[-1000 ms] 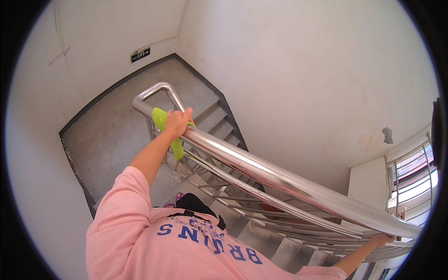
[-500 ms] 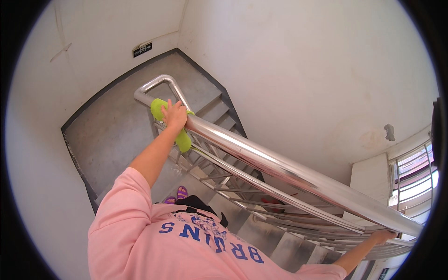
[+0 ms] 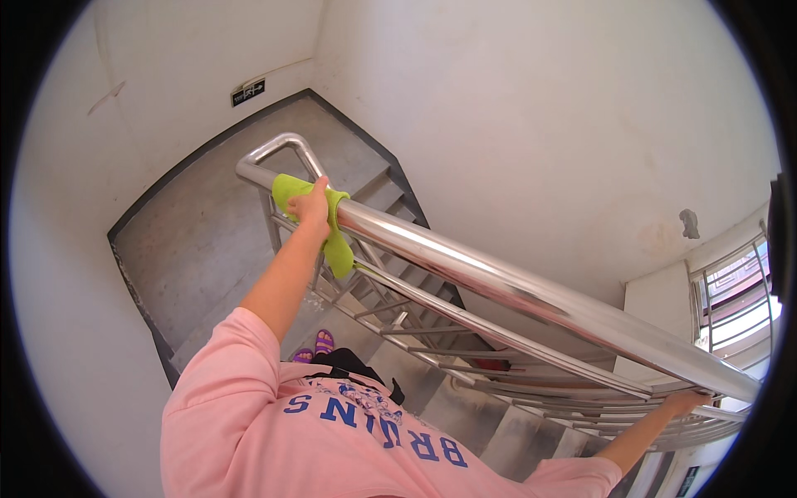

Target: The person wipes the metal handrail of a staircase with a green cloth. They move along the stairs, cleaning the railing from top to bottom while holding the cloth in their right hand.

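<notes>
A bright green cloth (image 3: 338, 249) is draped over the polished steel handrail (image 3: 490, 278), its end hanging down the side. My left hand (image 3: 309, 207) is closed on the cloth around the rail, near the rail's curved upper bend. At lower right, my right hand (image 3: 682, 402) grips the railing, its fingertips partly hidden. Parallel lower steel rails (image 3: 498, 339) run beneath the main tube.
Concrete steps (image 3: 508, 434) lie below me, near my purple sandals (image 3: 324, 340). A landing (image 3: 199, 207) meets another flight (image 3: 382, 197) beyond the railing. White walls enclose the stairwell, with an exit sign (image 3: 247, 93) low at left and a barred window (image 3: 730, 295) at right.
My left fingers, more spread half a second ago, are now pressed closer around the cloth. The rail sits slightly higher in view than a second ago, and more of my sandals shows.
</notes>
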Tool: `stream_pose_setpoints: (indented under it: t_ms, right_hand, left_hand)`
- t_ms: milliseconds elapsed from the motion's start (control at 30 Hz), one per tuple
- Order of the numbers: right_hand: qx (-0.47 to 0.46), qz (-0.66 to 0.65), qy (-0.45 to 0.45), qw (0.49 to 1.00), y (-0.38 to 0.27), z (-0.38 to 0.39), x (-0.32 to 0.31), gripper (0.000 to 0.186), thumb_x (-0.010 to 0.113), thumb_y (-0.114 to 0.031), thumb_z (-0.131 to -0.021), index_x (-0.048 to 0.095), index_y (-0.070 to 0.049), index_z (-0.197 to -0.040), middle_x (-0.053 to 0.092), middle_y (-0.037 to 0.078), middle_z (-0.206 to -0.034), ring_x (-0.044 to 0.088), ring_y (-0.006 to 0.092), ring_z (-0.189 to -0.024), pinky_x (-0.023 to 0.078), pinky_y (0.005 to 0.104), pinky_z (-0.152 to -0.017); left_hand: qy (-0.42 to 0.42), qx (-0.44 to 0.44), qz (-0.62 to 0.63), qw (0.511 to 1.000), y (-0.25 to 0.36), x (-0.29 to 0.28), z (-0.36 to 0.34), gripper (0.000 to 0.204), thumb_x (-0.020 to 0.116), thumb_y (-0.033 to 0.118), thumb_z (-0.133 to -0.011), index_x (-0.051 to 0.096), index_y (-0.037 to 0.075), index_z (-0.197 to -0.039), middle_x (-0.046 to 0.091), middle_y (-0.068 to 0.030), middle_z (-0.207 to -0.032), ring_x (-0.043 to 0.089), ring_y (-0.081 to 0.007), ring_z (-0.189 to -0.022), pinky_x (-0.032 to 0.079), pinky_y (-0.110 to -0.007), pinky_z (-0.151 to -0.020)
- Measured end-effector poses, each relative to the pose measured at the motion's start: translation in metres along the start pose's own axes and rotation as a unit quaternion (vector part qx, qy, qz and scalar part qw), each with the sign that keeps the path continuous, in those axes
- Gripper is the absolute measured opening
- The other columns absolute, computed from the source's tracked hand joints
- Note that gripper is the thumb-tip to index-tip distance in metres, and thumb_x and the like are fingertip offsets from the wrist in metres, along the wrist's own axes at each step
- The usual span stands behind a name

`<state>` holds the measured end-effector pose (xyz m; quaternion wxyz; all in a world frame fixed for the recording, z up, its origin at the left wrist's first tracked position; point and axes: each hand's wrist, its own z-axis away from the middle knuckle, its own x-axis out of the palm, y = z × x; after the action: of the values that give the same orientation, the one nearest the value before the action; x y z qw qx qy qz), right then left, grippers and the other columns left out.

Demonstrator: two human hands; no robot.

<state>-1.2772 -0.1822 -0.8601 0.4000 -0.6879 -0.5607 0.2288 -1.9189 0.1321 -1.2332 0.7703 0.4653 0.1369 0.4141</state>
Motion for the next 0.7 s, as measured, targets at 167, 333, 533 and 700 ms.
stream_pose_setpoints:
  t_ms: [167,333,533,700]
  right_hand:
    - [0.025,-0.001,0.004,1.000,-0.001,0.005,0.004,0.072,0.027,-0.061,-0.090,0.052,-0.004,-0.127,0.054,0.022,-0.124,0.052,0.0363,-0.112,0.039,0.0392,-0.097]
    - [-0.071,0.046,0.004,0.996,0.044,-0.054,0.002,0.070,0.026,-0.059,-0.091,0.053,-0.006,-0.127,0.054,0.023,-0.124,0.052,0.0375,-0.112,0.040,0.0398,-0.097]
    - [0.017,-0.020,0.007,1.000,0.015,-0.019,0.008,0.066,0.026,-0.056,-0.092,0.052,-0.007,-0.128,0.054,0.021,-0.124,0.051,0.0364,-0.115,0.041,0.0397,-0.098]
    - [-0.005,-0.016,0.011,1.000,0.007,-0.011,0.005,0.063,0.027,-0.053,-0.093,0.050,-0.007,-0.129,0.053,0.018,-0.127,0.051,0.0341,-0.116,0.041,0.0387,-0.098]
  left_hand:
    - [-0.082,-0.086,0.126,0.985,-0.011,-0.006,-0.039,0.110,0.078,0.025,-0.070,-0.002,-0.011,-0.137,0.037,-0.0245,-0.132,0.050,-0.0310,-0.112,0.046,-0.037,-0.092]
    - [-0.079,-0.140,0.125,0.979,-0.013,0.001,-0.051,0.091,0.080,0.015,-0.068,0.018,-0.011,-0.129,0.049,-0.0211,-0.119,0.059,-0.0283,-0.097,0.054,-0.037,-0.078]
    - [-0.082,-0.134,0.163,0.974,-0.018,-0.006,-0.081,0.052,0.077,0.009,-0.068,0.049,-0.010,-0.108,0.060,-0.0158,-0.097,0.064,-0.0264,-0.078,0.056,-0.038,-0.067]
    - [-0.066,-0.123,0.144,0.980,-0.015,-0.010,-0.096,0.044,0.074,0.006,-0.068,0.052,-0.009,-0.104,0.061,-0.0158,-0.096,0.064,-0.0259,-0.077,0.056,-0.037,-0.067]
